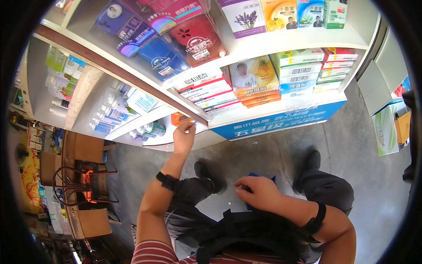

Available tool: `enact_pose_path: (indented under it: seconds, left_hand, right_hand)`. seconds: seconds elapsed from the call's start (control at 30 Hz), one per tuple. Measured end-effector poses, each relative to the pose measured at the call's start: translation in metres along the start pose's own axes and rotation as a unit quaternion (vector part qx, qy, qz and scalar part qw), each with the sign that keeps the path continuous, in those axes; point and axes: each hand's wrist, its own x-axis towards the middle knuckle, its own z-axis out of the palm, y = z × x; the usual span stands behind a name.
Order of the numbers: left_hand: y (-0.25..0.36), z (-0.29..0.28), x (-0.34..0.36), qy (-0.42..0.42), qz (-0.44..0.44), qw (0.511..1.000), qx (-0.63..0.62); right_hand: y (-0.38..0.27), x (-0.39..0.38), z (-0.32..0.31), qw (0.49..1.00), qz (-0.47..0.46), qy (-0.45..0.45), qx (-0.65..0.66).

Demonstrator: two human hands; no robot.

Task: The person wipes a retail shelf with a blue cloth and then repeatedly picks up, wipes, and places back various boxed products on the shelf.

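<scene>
My left hand (184, 135) is raised at the lower shelf's front edge, its fingers curled by an orange pack (179, 118); what they pinch, if anything, is too small to tell. My right hand (257, 189) is low between my knees, fingers curled, their contents hidden. A blue item (271, 178) shows just behind it. Beyond my hands, a white shelf unit (290, 41) holds purple, blue and red packs (195, 42) on top and stacked air-freshener boxes (206, 94) below. Bottles and cans (154, 129) stand on the shelf left of my left hand.
A blue sign board (281, 121) runs along the unit's base above the concrete floor (277, 154). At the left are a chair (66, 185) and cardboard boxes (90, 220). At the right, white panels and a box (382, 136) lean beside the shelving. My shoes (202, 171) are on the floor.
</scene>
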Motion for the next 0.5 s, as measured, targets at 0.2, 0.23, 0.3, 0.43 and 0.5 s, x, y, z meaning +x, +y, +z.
enact_pose_path:
  seconds: [0.2,0.23,0.3,0.43,0.5]
  left_hand:
    - [0.124,-0.019,0.001,0.083,0.248,0.961,0.093]
    - [0.136,-0.015,0.004,0.115,0.254,0.954,0.113]
    - [0.151,-0.002,0.006,0.106,0.213,0.963,0.122]
    - [0.16,0.026,0.019,0.155,0.223,0.948,0.166]
    - [0.164,0.038,0.023,0.165,0.211,0.942,0.201]
  right_hand:
    - [0.004,-0.007,0.002,1.0,-0.016,0.018,-0.008]
    - [0.004,-0.008,0.001,0.999,-0.019,0.024,-0.012]
    - [0.004,-0.011,-0.002,0.999,-0.026,0.033,-0.017]
    - [0.003,-0.014,-0.008,0.999,-0.032,0.041,-0.014]
    - [0.004,-0.016,-0.009,0.999,-0.032,0.041,-0.013]
